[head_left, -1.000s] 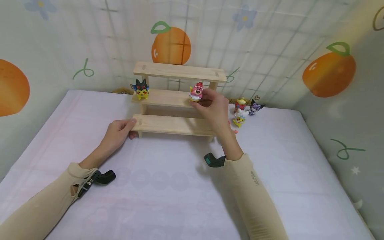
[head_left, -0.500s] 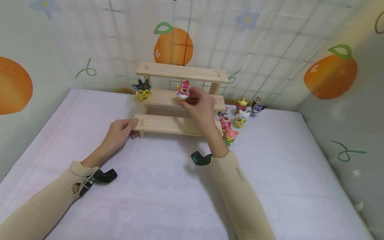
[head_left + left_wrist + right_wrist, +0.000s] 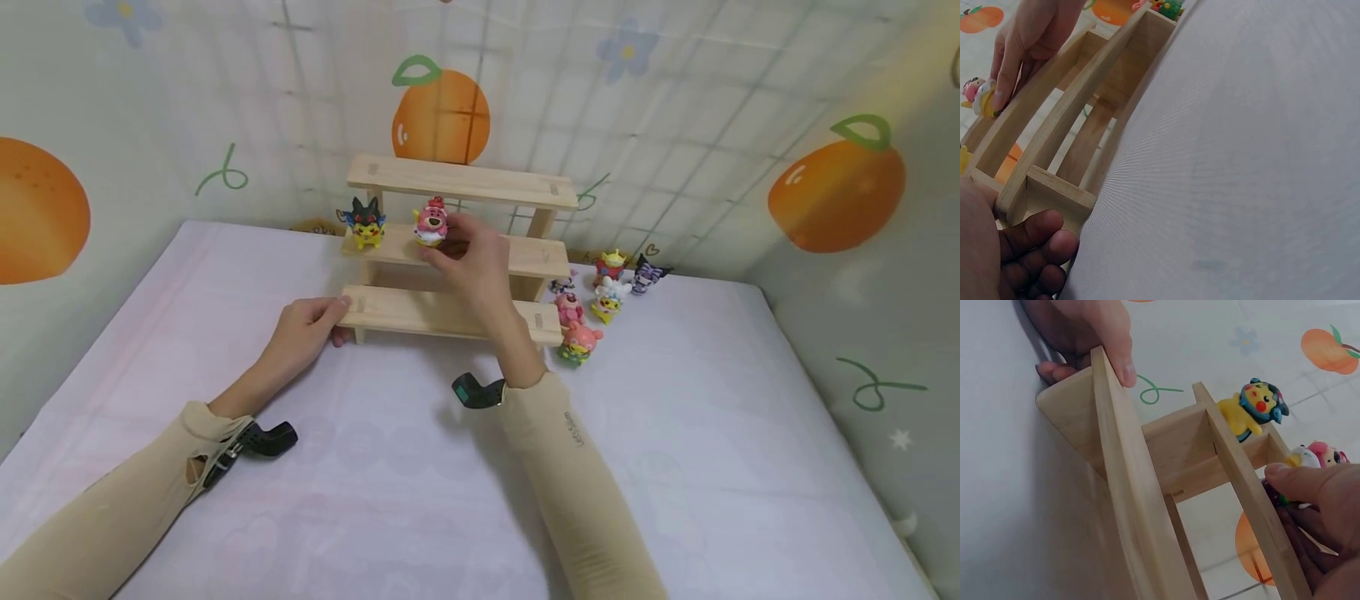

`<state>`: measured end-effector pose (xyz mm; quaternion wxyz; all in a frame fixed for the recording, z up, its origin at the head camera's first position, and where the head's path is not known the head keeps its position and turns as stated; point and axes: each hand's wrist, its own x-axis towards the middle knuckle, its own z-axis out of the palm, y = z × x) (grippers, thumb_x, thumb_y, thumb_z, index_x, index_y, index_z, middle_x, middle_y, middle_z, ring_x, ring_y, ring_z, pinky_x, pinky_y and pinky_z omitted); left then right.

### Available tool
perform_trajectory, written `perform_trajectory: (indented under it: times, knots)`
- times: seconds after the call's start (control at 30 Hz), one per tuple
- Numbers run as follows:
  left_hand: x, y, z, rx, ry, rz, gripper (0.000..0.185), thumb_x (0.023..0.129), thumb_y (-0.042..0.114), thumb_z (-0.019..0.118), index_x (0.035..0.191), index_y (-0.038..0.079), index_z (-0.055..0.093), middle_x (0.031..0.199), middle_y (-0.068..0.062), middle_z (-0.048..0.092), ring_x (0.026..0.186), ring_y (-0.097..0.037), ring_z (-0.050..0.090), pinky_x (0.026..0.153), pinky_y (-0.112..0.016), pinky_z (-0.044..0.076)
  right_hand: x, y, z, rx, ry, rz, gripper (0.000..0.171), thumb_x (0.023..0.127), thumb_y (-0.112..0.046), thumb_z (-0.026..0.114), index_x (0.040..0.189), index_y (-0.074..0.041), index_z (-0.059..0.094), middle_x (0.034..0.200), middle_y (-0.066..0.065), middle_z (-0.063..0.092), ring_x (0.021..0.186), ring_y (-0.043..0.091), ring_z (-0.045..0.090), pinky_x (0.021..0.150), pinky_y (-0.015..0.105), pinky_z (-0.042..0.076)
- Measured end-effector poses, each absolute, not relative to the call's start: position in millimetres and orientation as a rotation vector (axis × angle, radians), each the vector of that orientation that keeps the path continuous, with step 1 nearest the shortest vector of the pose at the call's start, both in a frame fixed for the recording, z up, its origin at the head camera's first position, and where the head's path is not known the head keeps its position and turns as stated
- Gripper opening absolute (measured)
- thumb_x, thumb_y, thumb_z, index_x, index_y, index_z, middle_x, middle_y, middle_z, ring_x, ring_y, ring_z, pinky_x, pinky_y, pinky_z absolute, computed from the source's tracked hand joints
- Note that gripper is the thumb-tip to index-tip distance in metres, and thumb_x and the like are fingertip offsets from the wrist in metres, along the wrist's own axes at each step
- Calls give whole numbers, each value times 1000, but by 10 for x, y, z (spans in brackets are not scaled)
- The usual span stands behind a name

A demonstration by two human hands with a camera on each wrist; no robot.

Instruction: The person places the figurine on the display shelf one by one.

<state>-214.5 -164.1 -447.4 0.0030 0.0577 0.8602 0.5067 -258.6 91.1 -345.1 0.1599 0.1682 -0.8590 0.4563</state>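
Note:
A three-tier wooden display stand stands on the cloth-covered table. My left hand grips the left end of its lowest tier, thumb on top and the other fingers curled below. My right hand pinches a pink bear figurine with a red top and white-and-yellow base, right at the middle tier. In the right wrist view, fingertips partly cover this figurine. To its left on the same tier sits a yellow figurine with a dark eared hood; the right wrist view shows its red cheek.
Right of the stand, several more figurines are grouped on the table: a pink-headed one in front, a white-topped yellow one and a purple-black one behind. A fruit-printed curtain hangs behind the table.
My right hand has carried the pink bear figurine leftward along the middle tier, nearer the yellow figurine. Figurines right of the stand have come into view. My left hand keeps its grip.

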Motion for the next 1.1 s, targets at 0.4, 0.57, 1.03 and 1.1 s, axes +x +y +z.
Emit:
perform_trajectory:
  times: [0.4, 0.57, 1.03, 1.1]
  knots:
    - [-2161, -1617, -4433, 196, 2705, 1593, 52, 112, 44, 48, 101, 1, 76, 75, -7, 69, 75, -20, 60, 75, -30, 43, -2590, 850, -3419, 464, -2485, 1300, 43, 89, -12, 87, 128, -2, 70, 113, 14, 79, 95, 23, 75, 87, 32, 60]
    - [-2162, -1604, -4429, 196, 2698, 1584, 51, 112, 44, 48, 99, 2, 75, 74, -7, 68, 76, -21, 57, 75, -31, 42, -2601, 855, -3423, 460, -2497, 1322, 43, 89, -12, 87, 127, -2, 71, 114, 14, 79, 96, 23, 75, 87, 32, 60]
    - [-2140, -1635, -4450, 169, 2697, 1585, 52, 111, 46, 48, 101, 3, 75, 75, -7, 68, 76, -22, 58, 75, -31, 42, -2524, 1099, -3460, 559, -2467, 1368, 51, 87, -23, 90, 131, -7, 70, 118, 8, 78, 110, 18, 74, 98, 28, 56]
    - [-2135, -1646, -4457, 166, 2695, 1584, 51, 111, 46, 48, 102, 3, 75, 75, -7, 68, 77, -22, 58, 74, -31, 42, -2514, 1167, -3464, 549, -2475, 1349, 49, 88, -25, 89, 130, -7, 70, 118, 7, 79, 110, 17, 74, 99, 29, 56]
